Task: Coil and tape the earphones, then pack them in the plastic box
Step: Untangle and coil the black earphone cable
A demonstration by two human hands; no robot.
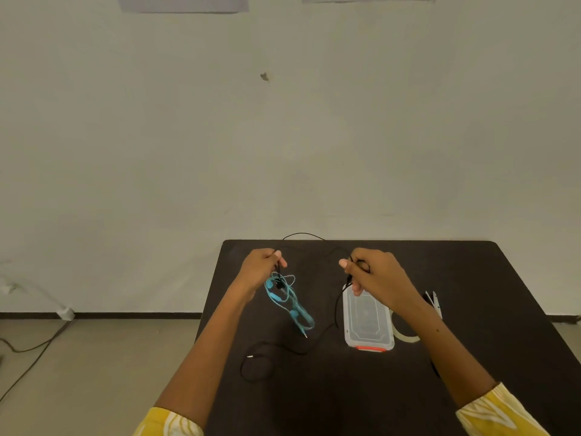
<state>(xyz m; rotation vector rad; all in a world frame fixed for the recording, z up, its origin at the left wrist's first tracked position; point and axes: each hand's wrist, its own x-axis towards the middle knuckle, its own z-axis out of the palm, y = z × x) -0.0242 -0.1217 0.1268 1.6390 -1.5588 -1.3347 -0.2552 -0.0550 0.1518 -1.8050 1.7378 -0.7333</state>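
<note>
Black earphones (pixel 317 343): thin cable strung between both hands above the dark bench (pixel 471 309), arcing past the far edge, the rest trailing down to a loose loop and plug near the front left. Left hand (pixel 262 267) pinches the cable by an earbud; right hand (pixel 371 275) curled round cable turns. Blue earphones (pixel 287 302) lie tangled under the left hand. Clear plastic box (pixel 367 322), lid on, red latch, just beside. Tape roll (pixel 405 336) and a white tool (pixel 435 302) partly hidden behind the right arm; black cable hard to trace on the dark top.
</note>
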